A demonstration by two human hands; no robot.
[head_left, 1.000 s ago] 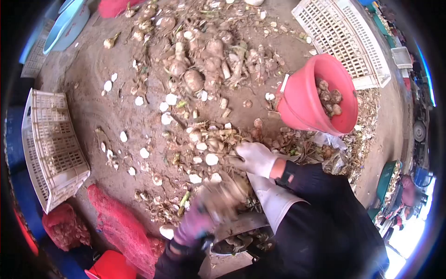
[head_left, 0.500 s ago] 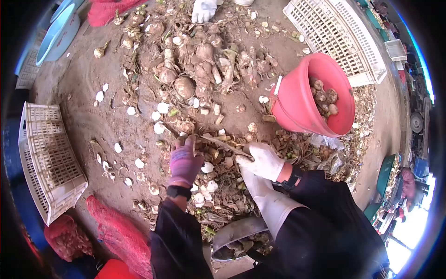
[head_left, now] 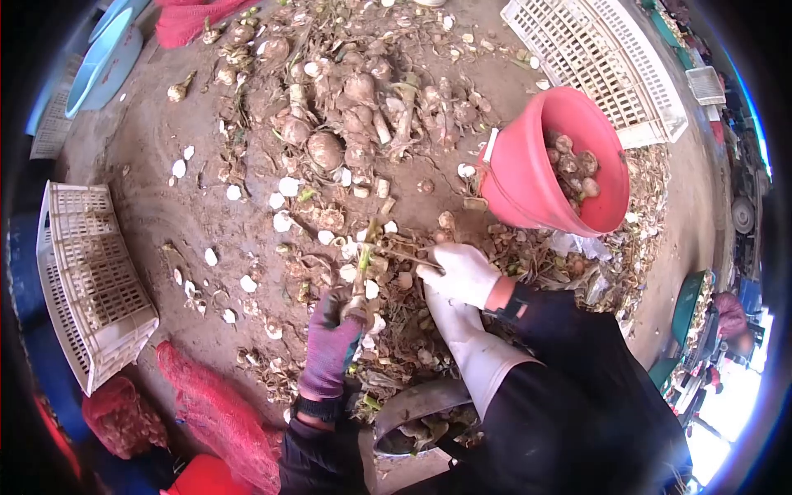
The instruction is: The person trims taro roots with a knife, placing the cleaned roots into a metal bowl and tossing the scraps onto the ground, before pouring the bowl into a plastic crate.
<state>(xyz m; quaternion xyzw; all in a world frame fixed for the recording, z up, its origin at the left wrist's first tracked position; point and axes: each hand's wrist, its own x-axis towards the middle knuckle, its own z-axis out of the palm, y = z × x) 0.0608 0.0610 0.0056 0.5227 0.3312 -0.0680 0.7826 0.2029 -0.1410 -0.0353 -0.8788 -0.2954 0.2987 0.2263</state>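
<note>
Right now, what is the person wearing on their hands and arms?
The left hand wears a purple glove, and the right hand wears a white one. Each wrist has a black band, and both arms are in black sleeves.

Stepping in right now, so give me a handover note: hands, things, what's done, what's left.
Left hand: grip shut on a root with its stalk on.
Right hand: grip shut on the knife, blade by the stalk.
The bucket at right holds trimmed roots. The pile lies ahead, and slices litter the ground.
Done: bucket partly filled.
Left: probably this root, then the pile.
</note>
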